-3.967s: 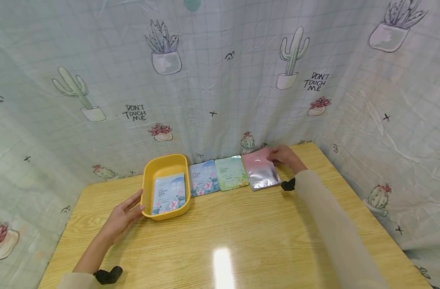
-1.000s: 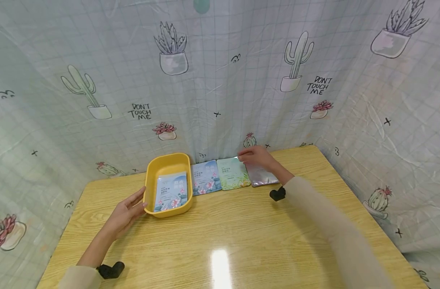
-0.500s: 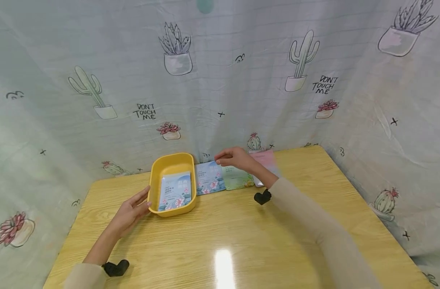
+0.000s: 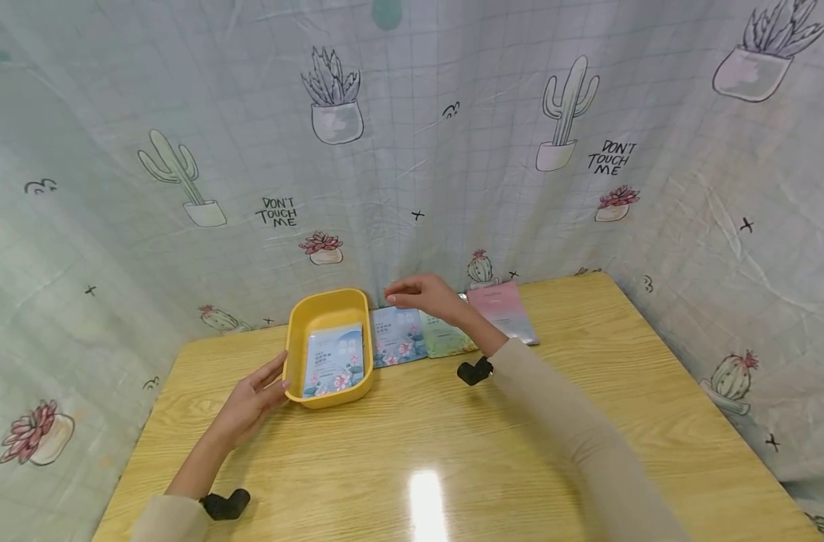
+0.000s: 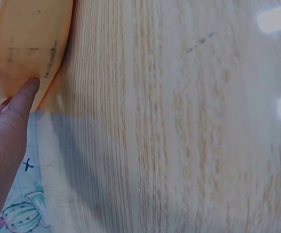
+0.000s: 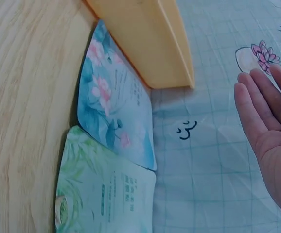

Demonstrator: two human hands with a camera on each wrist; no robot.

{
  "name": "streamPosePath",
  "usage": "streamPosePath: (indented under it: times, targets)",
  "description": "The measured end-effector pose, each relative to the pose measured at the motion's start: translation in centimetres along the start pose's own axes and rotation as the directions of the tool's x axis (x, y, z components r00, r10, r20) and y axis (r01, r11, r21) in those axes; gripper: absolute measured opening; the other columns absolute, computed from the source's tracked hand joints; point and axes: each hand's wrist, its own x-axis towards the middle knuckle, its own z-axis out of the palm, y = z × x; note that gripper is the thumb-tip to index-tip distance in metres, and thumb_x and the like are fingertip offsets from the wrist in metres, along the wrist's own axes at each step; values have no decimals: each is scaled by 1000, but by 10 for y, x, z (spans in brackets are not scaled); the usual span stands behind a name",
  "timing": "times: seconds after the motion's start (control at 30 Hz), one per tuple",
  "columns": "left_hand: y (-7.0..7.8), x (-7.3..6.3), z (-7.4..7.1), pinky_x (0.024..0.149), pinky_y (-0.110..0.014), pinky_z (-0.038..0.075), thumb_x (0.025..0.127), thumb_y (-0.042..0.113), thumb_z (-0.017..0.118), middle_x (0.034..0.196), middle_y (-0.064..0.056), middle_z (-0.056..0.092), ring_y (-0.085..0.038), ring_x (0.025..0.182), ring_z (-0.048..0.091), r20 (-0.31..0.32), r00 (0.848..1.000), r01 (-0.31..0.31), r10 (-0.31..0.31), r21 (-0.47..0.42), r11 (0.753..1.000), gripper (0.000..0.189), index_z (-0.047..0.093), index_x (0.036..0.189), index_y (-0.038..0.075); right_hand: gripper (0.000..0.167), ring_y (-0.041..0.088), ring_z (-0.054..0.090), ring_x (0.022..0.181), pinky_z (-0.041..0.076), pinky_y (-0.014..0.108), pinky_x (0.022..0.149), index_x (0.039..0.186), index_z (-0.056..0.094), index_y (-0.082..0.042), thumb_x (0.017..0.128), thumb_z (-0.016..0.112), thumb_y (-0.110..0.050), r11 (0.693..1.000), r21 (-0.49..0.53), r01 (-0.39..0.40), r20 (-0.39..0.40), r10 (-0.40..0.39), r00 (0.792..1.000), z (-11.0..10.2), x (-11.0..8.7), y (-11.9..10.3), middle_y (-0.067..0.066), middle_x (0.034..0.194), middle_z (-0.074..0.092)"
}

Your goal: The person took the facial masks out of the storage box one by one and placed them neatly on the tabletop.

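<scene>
My left hand [image 4: 249, 406] rests its fingertips against the outer left side of a yellow plastic bin [image 4: 291, 354]. In the left wrist view, one straight fingertip [image 5: 33, 82] touches the bin's wall. Inside the bin lies a blue floral sheet-mask sachet [image 4: 333, 361]. My right hand [image 4: 432, 297] is raised over the row of sachets, fingers fairly straight and holding nothing. Below it lie a second blue floral sachet [image 4: 398, 342], right beside the bin, and a green sachet [image 4: 445, 339], partly covered by the hand and wrist. A pink-and-silver sachet [image 4: 496, 305] ends the row.
The wooden table [image 4: 357, 467] backs onto a hanging curtain [image 4: 412, 150] printed with cacti, which also runs down both sides. The bin and the sachets are lined up close along the curtain. A bright light reflection shows on the tabletop.
My right hand has left the pink sachet and moved left past the green one to above the blue one. The pink sachet now lies uncovered. My left hand has stayed at the bin.
</scene>
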Motion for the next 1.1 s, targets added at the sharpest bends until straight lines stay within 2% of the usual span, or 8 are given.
streamPosePath:
  times: [0.07, 0.17, 0.33, 0.53, 0.73, 0.93, 1.1]
  targets:
    - [-1, 0, 0, 100, -22, 50, 106, 16, 58, 170, -15, 4, 5, 127, 51, -3, 1000, 5, -5, -2, 1000, 76, 10, 165, 11, 32, 26, 67, 114, 57, 36, 96, 129, 71, -10, 100, 68, -24, 1000, -20, 10, 9, -10, 1000, 3, 2, 1, 7, 127, 69]
    - [-2, 0, 1, 100, -22, 50, 106, 17, 57, 170, -15, 4, -2, 134, 48, 0, 1000, 0, 0, 5, 1000, 75, 10, 165, 12, 31, 20, 68, 111, 57, 38, 96, 127, 73, -13, 100, 68, -27, 997, -74, 15, 28, -13, 1000, 8, 4, 3, 4, 124, 70]
    - [-2, 0, 2, 101, -22, 50, 107, 18, 56, 170, -15, 4, -11, 141, 41, 18, 1000, -14, 14, 6, 1000, 75, 10, 165, 13, 34, 15, 68, 109, 58, 34, 92, 129, 71, -9, 101, 67, -28, 986, -161, 36, 69, -25, 997, 17, 6, 2, 3, 122, 72]
    - [-2, 0, 1, 101, -22, 50, 106, 18, 58, 170, -15, 2, -4, 138, 44, 12, 1000, -9, 9, 2, 1000, 76, 11, 165, 14, 33, 10, 68, 107, 57, 24, 88, 129, 72, -14, 100, 68, -30, 970, -239, 33, 130, -2, 992, 35, 11, -1, -1, 124, 72]
    - [0, -3, 0, 100, -21, 50, 106, 17, 57, 170, -16, 2, -11, 142, 40, -1, 1000, -1, 1, 18, 1000, 75, 10, 165, 13, 35, 9, 66, 112, 55, 22, 92, 130, 71, -15, 99, 69, -31, 958, -279, 65, 196, -9, 981, 51, 24, -8, 1, 126, 71]
    - [1, -1, -1, 100, -22, 51, 106, 16, 58, 170, -17, 3, 0, 132, 49, -5, 1000, 2, -2, 14, 1000, 76, 10, 165, 11, 39, 6, 67, 110, 54, 19, 90, 132, 70, -15, 97, 71, -32, 950, -308, 50, 242, 27, 970, 63, 42, -15, 2, 126, 72]
    - [2, 0, 1, 100, -23, 51, 106, 16, 57, 170, -17, 3, 0, 133, 47, 2, 1000, -2, 2, 8, 1000, 76, 10, 165, 10, 40, 7, 66, 111, 53, 17, 90, 133, 69, -14, 97, 72, -32, 920, -384, 77, 304, 47, 952, 71, 56, -18, 5, 129, 70]
